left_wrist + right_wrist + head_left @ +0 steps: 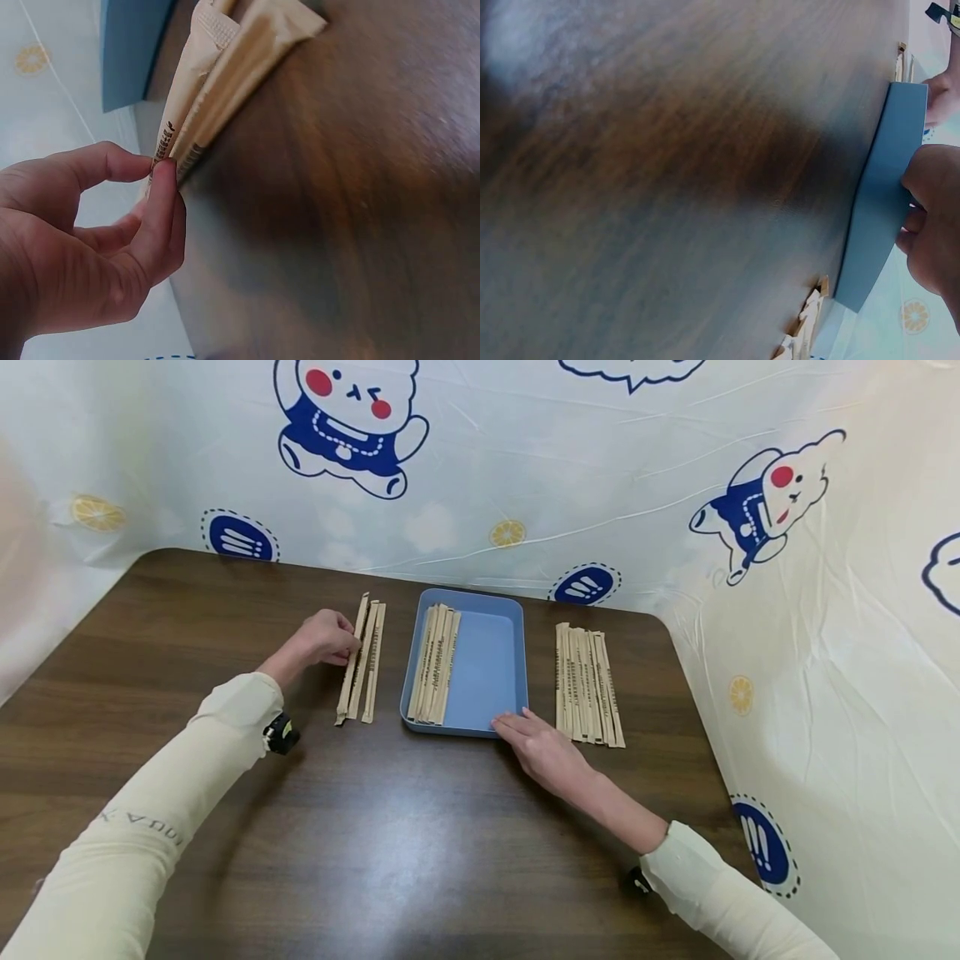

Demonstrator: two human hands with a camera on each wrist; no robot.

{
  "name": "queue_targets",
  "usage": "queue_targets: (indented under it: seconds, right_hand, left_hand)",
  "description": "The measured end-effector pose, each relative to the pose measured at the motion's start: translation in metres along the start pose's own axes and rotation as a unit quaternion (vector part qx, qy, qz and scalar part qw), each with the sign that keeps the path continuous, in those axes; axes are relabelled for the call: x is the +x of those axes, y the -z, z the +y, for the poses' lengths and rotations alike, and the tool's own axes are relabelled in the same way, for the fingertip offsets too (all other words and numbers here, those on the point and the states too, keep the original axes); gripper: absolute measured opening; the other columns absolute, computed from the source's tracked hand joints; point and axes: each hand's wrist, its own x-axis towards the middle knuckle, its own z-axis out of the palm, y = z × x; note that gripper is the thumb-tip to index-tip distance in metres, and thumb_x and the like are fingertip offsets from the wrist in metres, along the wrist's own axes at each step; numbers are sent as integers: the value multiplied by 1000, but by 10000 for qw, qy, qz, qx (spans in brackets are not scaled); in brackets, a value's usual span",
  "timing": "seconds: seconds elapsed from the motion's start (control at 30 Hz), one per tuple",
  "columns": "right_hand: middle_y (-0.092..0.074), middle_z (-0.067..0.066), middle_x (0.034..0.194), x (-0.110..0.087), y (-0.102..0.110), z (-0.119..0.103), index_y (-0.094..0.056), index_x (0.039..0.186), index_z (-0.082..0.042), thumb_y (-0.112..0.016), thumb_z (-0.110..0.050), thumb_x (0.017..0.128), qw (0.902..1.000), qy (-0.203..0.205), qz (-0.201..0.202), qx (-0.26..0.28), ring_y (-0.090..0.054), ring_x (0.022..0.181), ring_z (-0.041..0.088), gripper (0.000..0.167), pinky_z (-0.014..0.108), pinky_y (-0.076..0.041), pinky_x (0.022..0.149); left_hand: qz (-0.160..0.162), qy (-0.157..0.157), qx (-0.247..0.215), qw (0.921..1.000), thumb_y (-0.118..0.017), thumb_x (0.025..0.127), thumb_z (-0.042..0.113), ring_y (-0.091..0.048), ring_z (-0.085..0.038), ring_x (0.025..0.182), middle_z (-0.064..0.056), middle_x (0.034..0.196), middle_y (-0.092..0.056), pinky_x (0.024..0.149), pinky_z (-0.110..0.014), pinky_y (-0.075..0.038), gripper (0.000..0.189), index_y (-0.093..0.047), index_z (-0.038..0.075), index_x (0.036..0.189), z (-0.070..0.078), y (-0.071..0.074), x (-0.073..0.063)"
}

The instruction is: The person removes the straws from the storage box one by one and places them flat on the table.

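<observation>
In the head view my left hand (pixel 330 637) pinches a slim tan paper-wrapped stick (pixel 351 681) between thumb and fingertips. Dark print runs along the wrapper (pixel 166 139), as the left wrist view shows. Two more wrapped sticks (pixel 373 664) lie just right of it. A row of the same sticks (pixel 435 668) fills the left side of a shallow blue tray (pixel 483 660). My right hand (pixel 542 750) rests at the tray's near right corner, its fingers on the rim. From the right wrist view, the hand (pixel 937 217) stands over the tray's outer wall (pixel 885 187).
Right of the tray lies another group of wrapped sticks (pixel 585 689), side by side on the dark wooden table (pixel 360 843). A patterned cloth (pixel 480 468) hangs behind the table and along its right side.
</observation>
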Motion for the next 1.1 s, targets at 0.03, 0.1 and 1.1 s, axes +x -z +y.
queue_targets:
  seconds: [0.03, 0.1, 1.1]
  right_hand:
    - [-67, 16, 124, 0, 0, 0, -67, 125, 3, -68, 5, 91, 10000, -5, -1, -1, -63, 117, 26, 34, 45, -45, 105]
    - [-67, 16, 124, 0, -1, 0, -67, 125, 3, -68, 6, 91, 10000, -11, -7, 5, -63, 117, 26, 34, 45, -45, 105]
    - [-67, 16, 124, 0, -1, 1, -67, 125, 2, -66, 6, 92, 10000, -59, -28, 16, -63, 117, 26, 33, 44, -44, 106]
  left_hand:
    - [-33, 23, 0, 10000, -56, 92, -3, -57, -20, 79, -21, 105, -48, 74, -33, -61, 33, -47, -13, 122, -1, 0, 0]
    - [-81, 63, 1, 9999, -56, 91, -3, -58, -19, 78, -20, 104, -49, 74, -34, -61, 34, -47, -13, 122, -2, 0, -1]
    - [16, 139, 195, 9997, -56, 96, 3, -57, -24, 86, -24, 109, -48, 73, -33, -61, 30, -47, -11, 121, -6, 1, 1]
